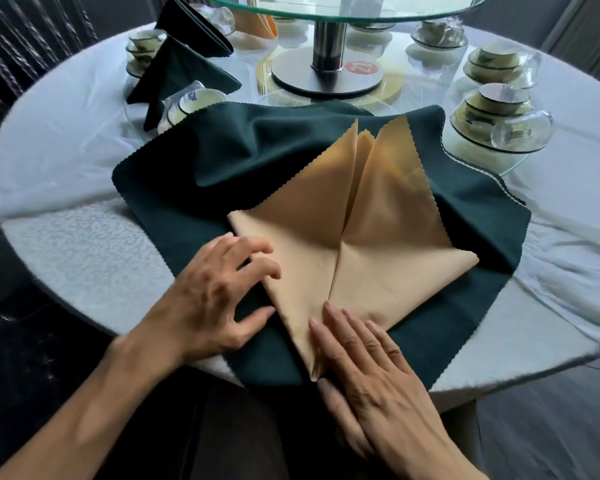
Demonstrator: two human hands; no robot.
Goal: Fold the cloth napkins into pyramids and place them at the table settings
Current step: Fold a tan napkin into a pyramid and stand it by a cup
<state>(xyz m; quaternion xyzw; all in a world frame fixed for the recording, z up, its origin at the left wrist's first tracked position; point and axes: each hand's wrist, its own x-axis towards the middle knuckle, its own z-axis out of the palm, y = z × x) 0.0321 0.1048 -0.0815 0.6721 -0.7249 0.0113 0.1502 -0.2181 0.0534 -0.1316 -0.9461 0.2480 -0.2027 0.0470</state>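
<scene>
A tan cloth napkin [354, 237], folded into a diamond with its two far flaps standing up, lies on a dark green cloth [222, 157] spread near the table's front edge. My left hand [215, 299] has spread, bent fingers touching the napkin's near-left edge. My right hand [371, 362] lies flat with straight fingers pressing the napkin's near point. Two folded dark green napkins [181, 71] stand at the far left, and a folded tan napkin [257, 24] shows behind the glass.
A round table with a white cloth [77, 237] carries a glass turntable on a metal post [329, 43] at the back. Stacked bowls and glass cups [499, 123] stand at the right and the left [142, 46]. Dark chair backs are at the far left.
</scene>
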